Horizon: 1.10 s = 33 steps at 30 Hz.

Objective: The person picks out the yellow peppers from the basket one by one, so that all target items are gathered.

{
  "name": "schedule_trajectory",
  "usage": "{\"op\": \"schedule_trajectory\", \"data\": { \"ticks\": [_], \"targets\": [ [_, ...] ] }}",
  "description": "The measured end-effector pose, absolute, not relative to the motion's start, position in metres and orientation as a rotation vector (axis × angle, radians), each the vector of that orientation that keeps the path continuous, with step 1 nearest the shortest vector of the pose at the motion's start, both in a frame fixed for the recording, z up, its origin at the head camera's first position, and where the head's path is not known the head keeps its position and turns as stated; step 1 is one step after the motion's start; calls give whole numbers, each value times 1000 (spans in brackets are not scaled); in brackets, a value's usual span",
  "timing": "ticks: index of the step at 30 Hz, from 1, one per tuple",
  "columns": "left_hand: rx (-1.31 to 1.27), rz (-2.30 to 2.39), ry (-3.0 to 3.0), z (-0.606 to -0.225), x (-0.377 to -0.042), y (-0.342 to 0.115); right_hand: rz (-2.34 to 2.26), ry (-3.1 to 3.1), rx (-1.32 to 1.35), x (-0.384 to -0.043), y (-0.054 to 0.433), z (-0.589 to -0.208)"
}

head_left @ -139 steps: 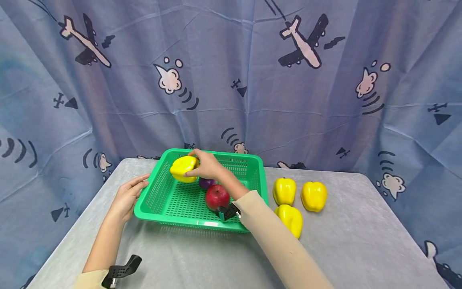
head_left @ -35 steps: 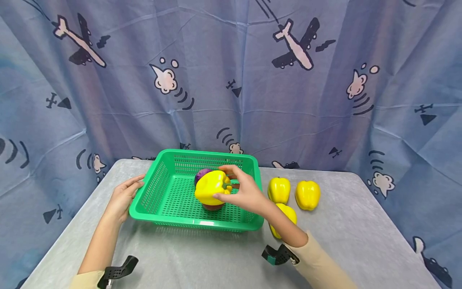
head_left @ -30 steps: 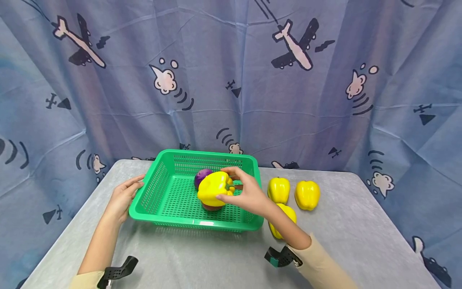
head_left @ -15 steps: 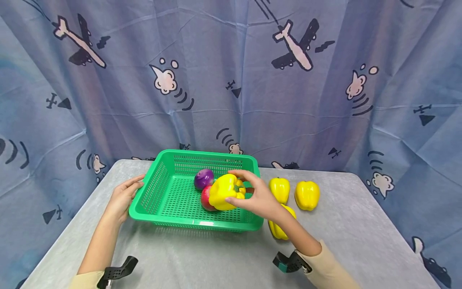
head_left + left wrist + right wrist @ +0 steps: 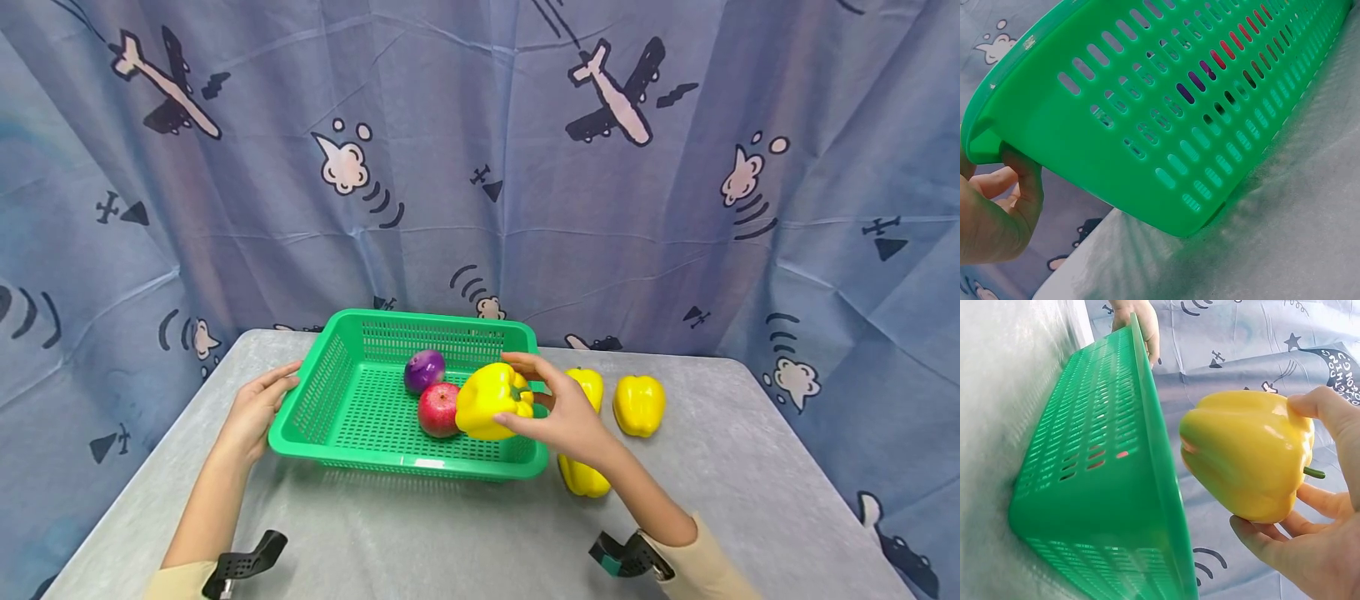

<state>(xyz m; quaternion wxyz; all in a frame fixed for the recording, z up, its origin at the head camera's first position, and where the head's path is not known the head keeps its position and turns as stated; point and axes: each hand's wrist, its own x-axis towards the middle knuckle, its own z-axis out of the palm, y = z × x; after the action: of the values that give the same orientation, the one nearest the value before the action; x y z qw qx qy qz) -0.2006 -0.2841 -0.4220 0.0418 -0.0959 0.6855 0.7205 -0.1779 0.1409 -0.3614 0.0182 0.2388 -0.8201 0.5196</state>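
Observation:
A yellow bell pepper (image 5: 491, 402) with a green stem is held between the thumb and fingers of my right hand (image 5: 573, 421), over the right part of the green basket (image 5: 408, 462). In the right wrist view, that pepper (image 5: 1250, 450) shows above the rim level, its stem toward the palm. My left hand (image 5: 258, 408) grips the basket's left rim. The left wrist view has its fingers (image 5: 1022, 181) curled under the rim. Inside the basket lie a purple onion (image 5: 424, 371) and a red round fruit (image 5: 438, 410), close together; the held pepper overlaps the fruit's right edge.
Right of the basket, on the grey table (image 5: 720, 467), lie more yellow peppers: a far-right one (image 5: 639, 406), a nearer one (image 5: 583, 477), and a back one (image 5: 591, 387) partly hidden by my right hand. A blue patterned curtain (image 5: 420, 167) hangs behind the table.
My right hand has carried the pepper from the basket's left side to its right, uncovering the onion and the red fruit. My left hand has stayed on the rim.

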Motion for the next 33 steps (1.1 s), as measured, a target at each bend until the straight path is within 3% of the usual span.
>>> {"op": "schedule_trajectory", "data": {
  "ticks": [33],
  "targets": [
    [-288, 2226, 2088, -421, -200, -283, 1728, -2432, 773, -151, 190, -375]
  ]
}}
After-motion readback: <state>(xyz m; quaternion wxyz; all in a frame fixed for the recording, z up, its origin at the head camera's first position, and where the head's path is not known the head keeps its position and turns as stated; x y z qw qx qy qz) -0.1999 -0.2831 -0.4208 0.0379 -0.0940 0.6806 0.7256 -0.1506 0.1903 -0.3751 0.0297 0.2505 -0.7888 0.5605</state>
